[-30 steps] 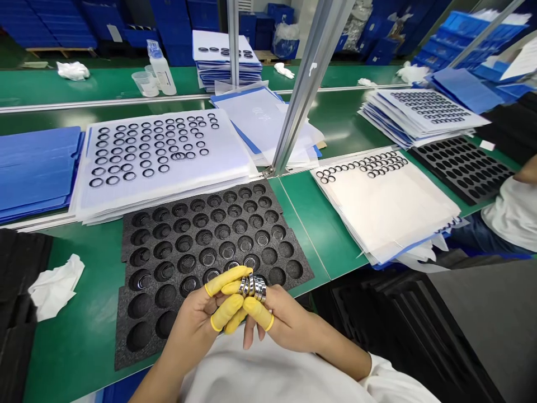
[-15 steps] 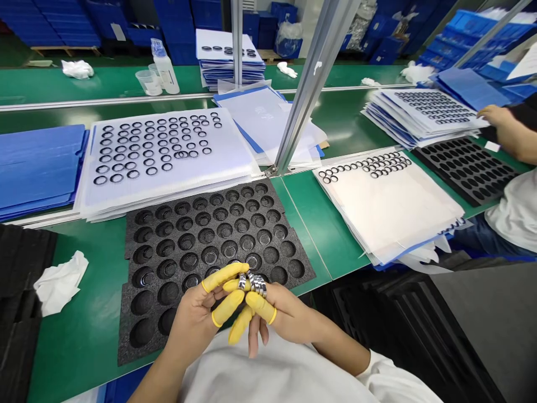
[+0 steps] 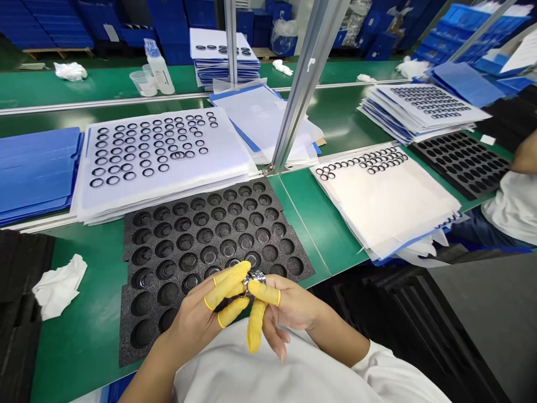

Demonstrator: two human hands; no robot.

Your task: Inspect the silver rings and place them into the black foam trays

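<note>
A small stack of polished metal rings (image 3: 254,281) is pinched just above the black foam tray (image 3: 126,313), between the left hand (image 3: 191,310) and the right hand (image 3: 289,308). The two hands are brought together and clamped on the rings from either side, with yellow finger cots (image 3: 226,285) worn on the fingers. The tray, with its round recesses, some of them holding rings, lies beneath and beyond the hands. It is set on a green surface (image 3: 75,347) — a white wipe (image 3: 59,285) lies left of the tray, well apart from the left hand.
</note>
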